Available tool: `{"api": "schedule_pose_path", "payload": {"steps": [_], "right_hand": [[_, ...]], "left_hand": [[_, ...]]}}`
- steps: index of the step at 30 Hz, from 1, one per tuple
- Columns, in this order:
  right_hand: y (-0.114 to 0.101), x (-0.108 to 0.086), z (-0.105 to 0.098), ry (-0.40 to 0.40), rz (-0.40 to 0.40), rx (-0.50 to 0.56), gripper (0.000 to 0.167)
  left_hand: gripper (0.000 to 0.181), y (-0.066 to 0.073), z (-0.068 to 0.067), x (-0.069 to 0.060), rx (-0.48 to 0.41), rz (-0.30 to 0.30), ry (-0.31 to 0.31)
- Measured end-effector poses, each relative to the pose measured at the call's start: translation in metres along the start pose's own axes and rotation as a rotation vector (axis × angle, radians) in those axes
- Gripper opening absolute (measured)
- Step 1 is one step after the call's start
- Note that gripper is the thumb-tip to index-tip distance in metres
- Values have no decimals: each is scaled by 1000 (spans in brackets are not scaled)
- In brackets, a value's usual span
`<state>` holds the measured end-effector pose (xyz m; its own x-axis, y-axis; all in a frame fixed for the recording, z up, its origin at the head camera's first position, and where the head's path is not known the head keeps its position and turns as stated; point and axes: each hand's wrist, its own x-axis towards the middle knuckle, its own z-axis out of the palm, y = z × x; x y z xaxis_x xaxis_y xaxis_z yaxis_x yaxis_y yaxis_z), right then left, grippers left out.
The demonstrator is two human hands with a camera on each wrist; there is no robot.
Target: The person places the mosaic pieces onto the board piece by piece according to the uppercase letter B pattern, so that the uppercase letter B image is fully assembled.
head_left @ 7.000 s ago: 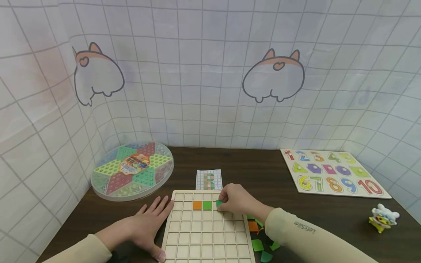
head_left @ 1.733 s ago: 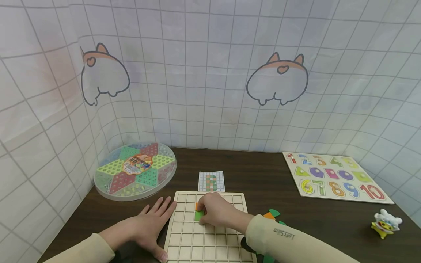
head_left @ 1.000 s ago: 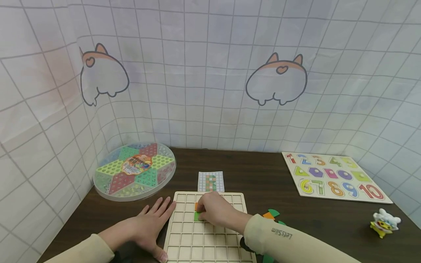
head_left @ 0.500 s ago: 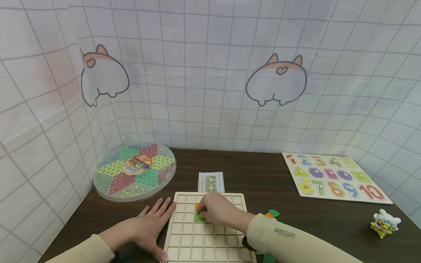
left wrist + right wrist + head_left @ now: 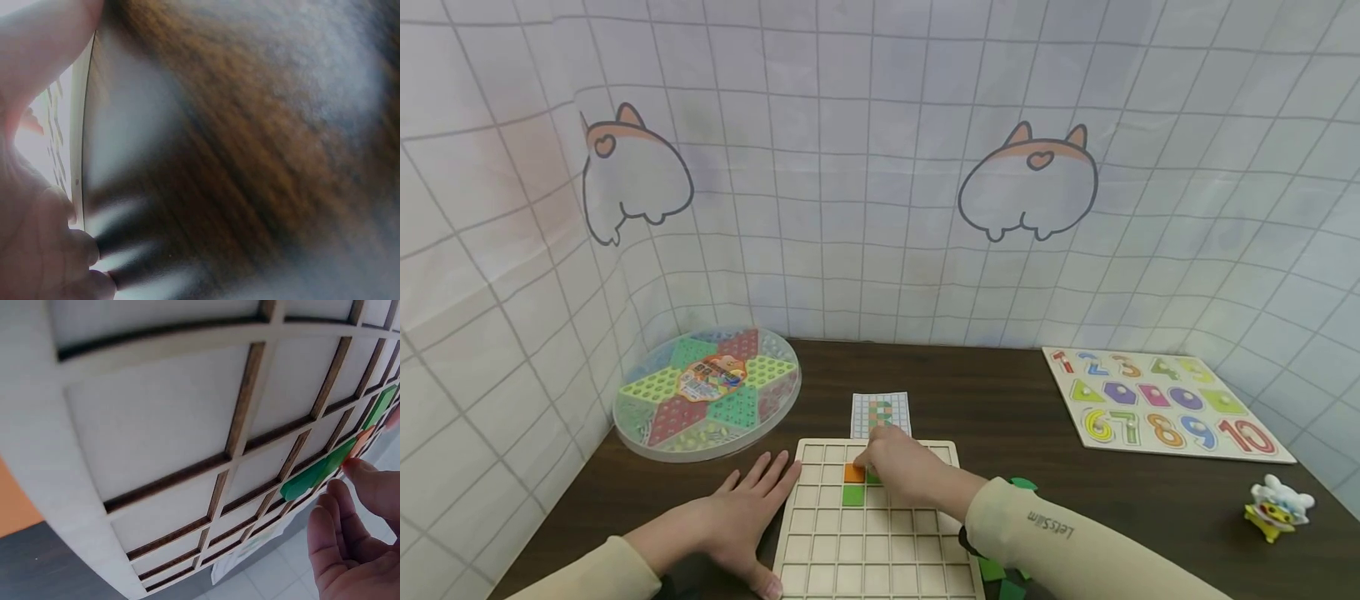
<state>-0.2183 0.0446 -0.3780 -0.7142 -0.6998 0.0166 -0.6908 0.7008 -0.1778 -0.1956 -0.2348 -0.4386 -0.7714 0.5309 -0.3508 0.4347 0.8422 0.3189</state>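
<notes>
In the head view a wooden grid board lies on the dark table. My left hand lies with spread fingers along its left edge, the thumb near the lower corner. My right hand is over the board's upper rows, its index fingertip touching an orange square tile. Directly below sits a light green square tile. Partly hidden by the hand, another green tile sits right of the orange one. The right wrist view shows a darker green rounded piece beside it; the other right fingers are loosely curled.
Behind the board lies a printed pattern card. Loose green pieces lie right of the board, partly under the right sleeve. Farther out are a round star-patterned game board, a number puzzle and a small toy figure.
The light green tile has been added below the orange one. My right hand has let go of it and moved up to the orange tile. My left hand keeps its place.
</notes>
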Motion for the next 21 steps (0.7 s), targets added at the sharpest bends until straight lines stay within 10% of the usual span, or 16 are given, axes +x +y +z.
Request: {"api": "schedule_pose_path", "payload": {"steps": [11,21], "right_hand": [[7,-9,-3,23,5,135,32],[54,-55,-22,87,200,337,18]], "left_hand": [[150,4,0,-3,-16,1,3],[148,3,-3,-2,-14,4,-27]]}}
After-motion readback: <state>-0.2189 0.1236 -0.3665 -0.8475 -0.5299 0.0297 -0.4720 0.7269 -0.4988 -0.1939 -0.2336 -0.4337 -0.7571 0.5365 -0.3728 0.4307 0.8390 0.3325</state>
